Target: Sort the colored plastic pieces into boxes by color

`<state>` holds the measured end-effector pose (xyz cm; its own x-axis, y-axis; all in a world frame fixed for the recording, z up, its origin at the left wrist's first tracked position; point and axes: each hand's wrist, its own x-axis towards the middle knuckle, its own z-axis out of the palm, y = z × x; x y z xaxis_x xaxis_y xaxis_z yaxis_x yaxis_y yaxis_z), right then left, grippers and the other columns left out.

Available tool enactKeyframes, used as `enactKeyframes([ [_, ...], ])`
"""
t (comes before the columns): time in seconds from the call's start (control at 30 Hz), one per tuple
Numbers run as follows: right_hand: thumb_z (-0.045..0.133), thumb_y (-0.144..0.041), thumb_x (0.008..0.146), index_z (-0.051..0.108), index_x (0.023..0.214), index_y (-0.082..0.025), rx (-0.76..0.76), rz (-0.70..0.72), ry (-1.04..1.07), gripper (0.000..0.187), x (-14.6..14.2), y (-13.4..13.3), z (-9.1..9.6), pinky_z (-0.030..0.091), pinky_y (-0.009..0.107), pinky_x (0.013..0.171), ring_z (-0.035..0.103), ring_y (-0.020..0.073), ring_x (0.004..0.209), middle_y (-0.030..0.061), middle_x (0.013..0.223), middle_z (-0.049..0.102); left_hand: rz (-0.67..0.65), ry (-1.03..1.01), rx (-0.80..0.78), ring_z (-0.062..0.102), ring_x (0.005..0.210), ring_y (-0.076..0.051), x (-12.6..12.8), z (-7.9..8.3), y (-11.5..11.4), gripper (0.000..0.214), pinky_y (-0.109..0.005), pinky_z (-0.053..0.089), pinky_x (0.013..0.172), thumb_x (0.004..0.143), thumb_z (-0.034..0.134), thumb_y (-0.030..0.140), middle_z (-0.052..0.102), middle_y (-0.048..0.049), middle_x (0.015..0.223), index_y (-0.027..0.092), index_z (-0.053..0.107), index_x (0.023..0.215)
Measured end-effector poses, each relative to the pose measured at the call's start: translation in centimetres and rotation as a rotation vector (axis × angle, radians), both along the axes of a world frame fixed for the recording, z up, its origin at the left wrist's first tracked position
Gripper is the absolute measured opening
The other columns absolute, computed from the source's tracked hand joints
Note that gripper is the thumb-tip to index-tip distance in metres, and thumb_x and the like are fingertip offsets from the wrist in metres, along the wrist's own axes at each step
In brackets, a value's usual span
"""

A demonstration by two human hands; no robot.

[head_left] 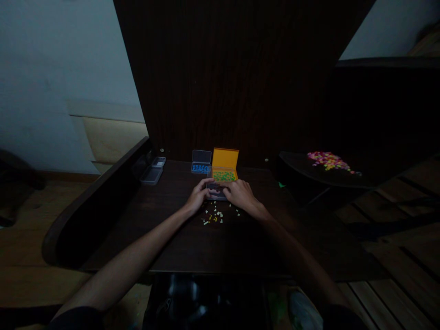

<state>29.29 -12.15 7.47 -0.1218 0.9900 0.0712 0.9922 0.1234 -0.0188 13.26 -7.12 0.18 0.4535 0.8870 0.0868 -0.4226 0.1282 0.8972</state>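
Both of my hands rest on a small clear plastic box (217,189) in the middle of a dark wooden table (178,238). My left hand (198,196) curls over its left end. My right hand (240,193) is closed over its right end. Just behind stands an orange box (225,158) with its lid up, filled with green and yellow beads (224,176). Left of it is a clear box of blue beads (201,168). Several small white and yellow beads (215,216) lie loose on the table before my hands.
Two more clear boxes (153,172) lie at the table's far left by the raised rim. A pile of pink and yellow beads (328,160) sits on a dark side surface at right. A dark wooden panel (233,73) rises behind the table.
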Motion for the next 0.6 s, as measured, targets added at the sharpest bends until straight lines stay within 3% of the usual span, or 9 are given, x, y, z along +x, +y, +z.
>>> enactKeyframes([
  [0.27, 0.045, -0.024, 0.087, 0.069, 0.116, -0.026, 0.015, 0.013, 0.093, 0.037, 0.8, -0.1, 0.4, 0.047, 0.029, 0.078, 0.066, 0.0233, 0.092, 0.0084, 0.103, 0.073, 0.002, 0.014, -0.020, 0.066, 0.084, -0.019, 0.0, 0.3, -0.2, 0.053, -0.033, 0.054, 0.074, 0.056, 0.051, 0.010, 0.066, -0.0035, 0.097, 0.018, 0.059, 0.108],
  [0.4, 0.047, -0.023, 0.085, 0.072, 0.107, -0.023, 0.060, 0.022, 0.193, 0.034, 1.9, -0.9, 1.0, 0.042, 0.025, 0.067, 0.065, 0.0187, 0.075, 0.0066, 0.087, 0.074, 0.014, 0.007, -0.025, 0.066, 0.084, -0.018, 0.0, 0.4, -0.2, 0.052, -0.034, 0.054, 0.076, 0.056, 0.051, 0.010, 0.063, -0.0044, 0.108, 0.019, 0.060, 0.107],
  [0.6, 0.058, -0.027, 0.081, 0.073, 0.095, -0.020, -0.133, 0.306, 0.298, 0.021, 3.3, -3.4, 1.4, 0.034, 0.021, 0.058, 0.051, 0.0097, 0.054, -0.0016, 0.063, 0.063, 0.020, 0.011, -0.037, 0.067, 0.082, -0.017, 0.1, 0.5, -0.1, 0.054, -0.030, 0.054, 0.072, 0.055, 0.050, 0.009, 0.065, -0.0039, 0.100, 0.018, 0.059, 0.107],
])
